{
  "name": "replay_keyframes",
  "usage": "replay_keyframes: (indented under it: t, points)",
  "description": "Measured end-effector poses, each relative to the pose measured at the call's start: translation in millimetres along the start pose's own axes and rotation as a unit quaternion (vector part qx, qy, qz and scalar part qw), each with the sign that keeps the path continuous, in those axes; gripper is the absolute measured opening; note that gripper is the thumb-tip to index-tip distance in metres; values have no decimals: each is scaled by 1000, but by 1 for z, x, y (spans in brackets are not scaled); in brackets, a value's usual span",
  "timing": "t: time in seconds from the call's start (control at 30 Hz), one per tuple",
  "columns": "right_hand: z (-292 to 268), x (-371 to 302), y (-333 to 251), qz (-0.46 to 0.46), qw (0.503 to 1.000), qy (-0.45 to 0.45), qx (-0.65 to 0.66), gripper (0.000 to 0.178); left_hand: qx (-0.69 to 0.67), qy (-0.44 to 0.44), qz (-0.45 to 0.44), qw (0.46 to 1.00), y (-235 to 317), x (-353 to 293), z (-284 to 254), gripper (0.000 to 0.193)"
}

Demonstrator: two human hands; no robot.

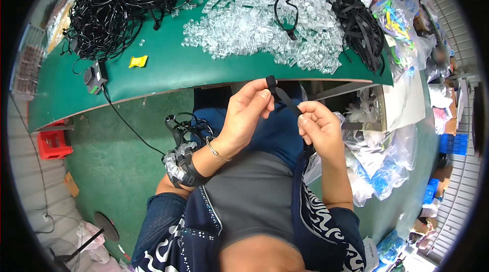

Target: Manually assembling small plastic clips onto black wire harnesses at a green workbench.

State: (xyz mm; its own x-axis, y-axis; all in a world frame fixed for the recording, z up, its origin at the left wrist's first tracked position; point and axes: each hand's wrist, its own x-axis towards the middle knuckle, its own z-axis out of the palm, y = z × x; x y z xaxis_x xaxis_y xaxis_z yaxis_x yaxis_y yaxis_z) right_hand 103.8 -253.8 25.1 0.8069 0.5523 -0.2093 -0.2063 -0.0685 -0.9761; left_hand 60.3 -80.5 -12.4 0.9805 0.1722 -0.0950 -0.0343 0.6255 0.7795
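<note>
Stretches as a narrow, flat, dull-black strap (289, 102) between both hands, just off the near edge of the green desk (168, 70). Thickens at its left end into a small, dark, blocky piece (271, 83), clamped between thumb and fingers of the left hand (243, 113). Slants toward the right, into the pinch of the right hand (324, 130), with fingers likewise clamped on it. Disappears under those fingers; cannot tell where the rest runs. Too dark at the left end to tell folded webbing from a separate part. Lying on the smooth desk: a heap of glossy, clear plastic pieces (265, 32), a far-left tangle of thin black cords (109, 14), cut off above, and, at right, a bundle of flat black straps (358, 27).
</note>
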Motion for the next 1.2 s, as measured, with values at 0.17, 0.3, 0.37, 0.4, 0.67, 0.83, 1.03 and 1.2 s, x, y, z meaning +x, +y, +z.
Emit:
replay_keyframes:
  t: [0.17,0.3,0.37,0.4,0.67,0.83,1.03,1.2]
  points:
    - [13,-4,23,-4,999,6,52,18,45,-7,-7,999,-8,-12,5,27]
    - [19,-5,28,-11,998,24,58,18,90,-17,-15,996,-11,-16,4,27]
    - [20,-5,32,-18,997,31,64,18,129,-20,-12,991,-14,-19,3,27]
    - [21,-5,34,-26,997,37,67,18,166,-23,-7,986,-17,-19,2,27]
    - [23,-7,44,-23,993,81,78,16,316,-72,115,939,-28,-19,0,28]
    - [25,-12,47,0,990,107,92,15,340,-86,110,930,-33,-20,-2,28]
    - [22,-15,48,-18,981,115,158,14,375,-93,127,914,-36,-19,-2,28]
    - [22,-15,48,-7,982,112,151,12,392,-95,140,904,-38,-21,1,28]
